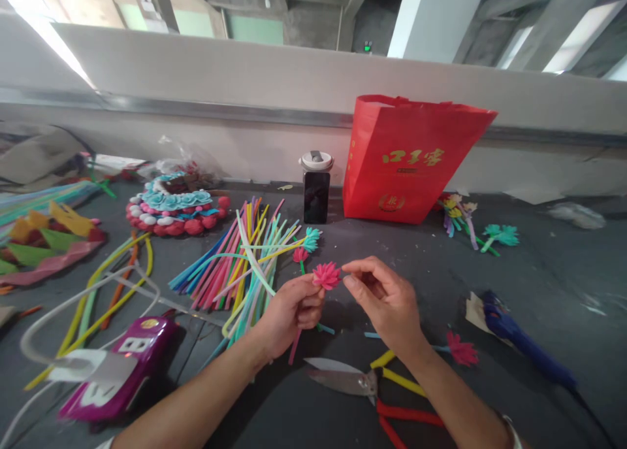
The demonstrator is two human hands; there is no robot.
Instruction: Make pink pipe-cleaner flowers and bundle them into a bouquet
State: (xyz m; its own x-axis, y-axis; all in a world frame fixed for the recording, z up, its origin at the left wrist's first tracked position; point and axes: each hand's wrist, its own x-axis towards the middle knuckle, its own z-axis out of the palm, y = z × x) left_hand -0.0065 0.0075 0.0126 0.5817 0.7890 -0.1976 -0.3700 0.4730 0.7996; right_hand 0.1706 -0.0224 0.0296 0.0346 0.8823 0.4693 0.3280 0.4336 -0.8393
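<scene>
My left hand (292, 313) pinches a pink flower (326, 276) made of fuzzy strips, just below its petals; a pink stem hangs beneath the fingers. Right beside the petals is my right hand (386, 300), its thumb and forefinger slightly apart at the flower's edge. Whether they touch a petal I cannot tell. Below the hands lie scissors (343, 378) with red and yellow handles, partly hidden by my right forearm. A second pink flower (461, 349) rests to the right of that forearm. Behind my left hand lies a turquoise flower (311, 240).
Left of my hands spreads a pile of coloured fuzzy strips (230, 259). A purple power strip (122, 370) with white cables lies at the near left. Farther back stand a phone (316, 197), a bottle (317, 159) and a red bag (416, 161). A blue corded tool (524, 344) lies right.
</scene>
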